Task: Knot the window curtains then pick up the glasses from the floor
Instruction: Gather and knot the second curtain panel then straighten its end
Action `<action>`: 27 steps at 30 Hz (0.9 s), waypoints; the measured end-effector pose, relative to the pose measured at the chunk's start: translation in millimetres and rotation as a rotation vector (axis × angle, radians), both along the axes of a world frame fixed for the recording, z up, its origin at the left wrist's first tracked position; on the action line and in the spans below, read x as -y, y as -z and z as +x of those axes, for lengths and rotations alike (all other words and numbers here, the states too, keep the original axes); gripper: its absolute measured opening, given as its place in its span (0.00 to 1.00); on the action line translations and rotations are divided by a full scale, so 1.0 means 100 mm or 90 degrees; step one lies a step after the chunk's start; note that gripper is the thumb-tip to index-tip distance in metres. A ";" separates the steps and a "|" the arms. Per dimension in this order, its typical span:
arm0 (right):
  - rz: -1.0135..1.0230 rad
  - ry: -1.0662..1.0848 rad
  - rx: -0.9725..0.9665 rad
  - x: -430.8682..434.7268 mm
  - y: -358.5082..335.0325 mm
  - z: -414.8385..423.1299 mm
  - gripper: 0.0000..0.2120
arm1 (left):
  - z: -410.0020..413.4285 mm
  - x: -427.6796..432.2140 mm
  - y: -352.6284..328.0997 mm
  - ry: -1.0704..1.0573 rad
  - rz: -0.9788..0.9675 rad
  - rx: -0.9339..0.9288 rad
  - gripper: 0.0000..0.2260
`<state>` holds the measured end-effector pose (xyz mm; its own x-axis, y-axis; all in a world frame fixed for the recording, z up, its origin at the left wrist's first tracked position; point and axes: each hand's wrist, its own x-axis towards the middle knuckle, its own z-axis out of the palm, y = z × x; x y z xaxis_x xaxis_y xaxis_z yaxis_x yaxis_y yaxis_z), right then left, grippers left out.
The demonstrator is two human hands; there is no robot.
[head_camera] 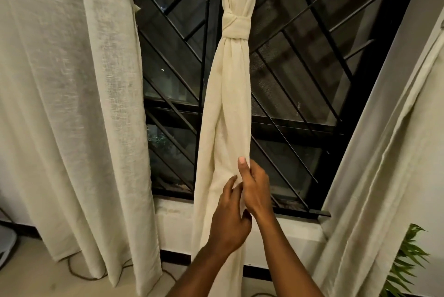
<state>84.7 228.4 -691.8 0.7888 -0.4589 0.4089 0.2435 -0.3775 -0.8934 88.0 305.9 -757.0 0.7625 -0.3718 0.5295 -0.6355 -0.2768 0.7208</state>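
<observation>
Three curtains hang: left curtain (72,104) and right curtain (384,176) loose, middle curtain (228,104) tied, its knot (236,26) high before the window grille (182,32). Both the left hand (228,219) and right hand (254,186) grip its tail. Tugging hard could loosen the knot. No glasses in view.

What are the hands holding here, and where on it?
Left hand and right hand both grip the middle curtain on its hanging tail, well below the knot.

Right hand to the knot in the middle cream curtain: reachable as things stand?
Probably yes. The right hand grips the knotted cream fabric curtain below its wrapped knot, with only bare curtain between. It would have to let go and stretch well up; arm length is the doubt.
</observation>
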 end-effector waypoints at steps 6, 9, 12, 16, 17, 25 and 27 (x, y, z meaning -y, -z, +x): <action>-0.095 0.112 -0.028 0.22 0.00 -0.03 0.04 | 0.19 -0.18 -0.19 -0.283 -0.184 0.063 0.27; -0.081 0.082 -0.022 0.28 0.01 -0.05 0.06 | 0.45 -0.27 -0.42 -0.327 -0.217 0.008 0.32; -0.050 0.031 -0.017 0.32 0.02 -0.07 0.09 | 0.70 -0.32 -0.50 -0.256 -0.129 -0.078 0.36; -0.028 0.006 -0.050 0.40 -0.01 -0.07 0.09 | 0.90 -0.39 -0.43 -0.238 0.018 -0.155 0.18; -0.033 0.038 -0.051 0.44 -0.03 -0.07 0.08 | 0.92 -0.43 -0.41 -0.278 0.026 -0.141 0.13; -0.112 0.458 -0.033 0.59 -0.14 -0.02 0.05 | 0.72 -0.73 -0.42 -0.499 -0.250 -0.043 0.09; -0.110 0.431 -0.028 0.45 -0.06 -0.02 0.06 | 0.56 -0.66 -0.34 -0.468 -0.283 -0.041 0.10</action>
<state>83.0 183.2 -685.4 0.3696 -0.7868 0.4944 -0.1309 -0.5708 -0.8106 144.5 372.3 -722.9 0.7615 0.4598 0.4569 -0.3602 -0.2860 0.8880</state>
